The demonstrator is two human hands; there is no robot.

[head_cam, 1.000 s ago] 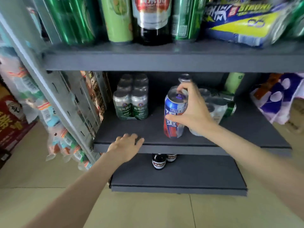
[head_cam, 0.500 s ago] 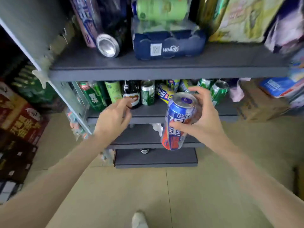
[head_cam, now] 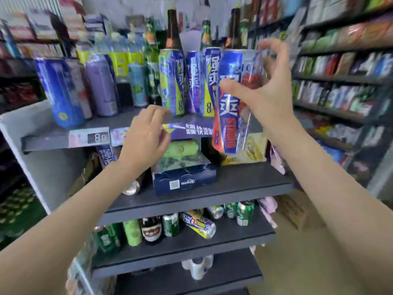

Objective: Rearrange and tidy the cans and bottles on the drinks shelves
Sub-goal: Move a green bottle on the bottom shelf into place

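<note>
My right hand [head_cam: 263, 92] grips a tall blue, red and silver can [head_cam: 230, 103] and holds it upright in the air, level with the top shelf [head_cam: 49, 137] and just in front of its right end. Similar blue and yellow cans [head_cam: 172, 81] stand on that shelf right behind it, with brown bottles [head_cam: 173, 30] further back. My left hand [head_cam: 146, 137] hovers in front of the top shelf's front edge with fingers loosely curled and nothing in it. The view is motion-blurred.
A dark blue carton pack [head_cam: 184, 182] with green cans on it sits on the second shelf. Green cans, a brown bottle [head_cam: 151, 229] and a fallen yellow can [head_cam: 198, 224] crowd the third shelf. Tall blue and purple cans [head_cam: 61, 92] fill the top shelf's left. Another aisle of stocked shelves [head_cam: 340, 81] runs on the right.
My right hand lifted the blue and red can from the low shelf up to the top shelf's height. My left hand rose with it, and my view swung upward.
</note>
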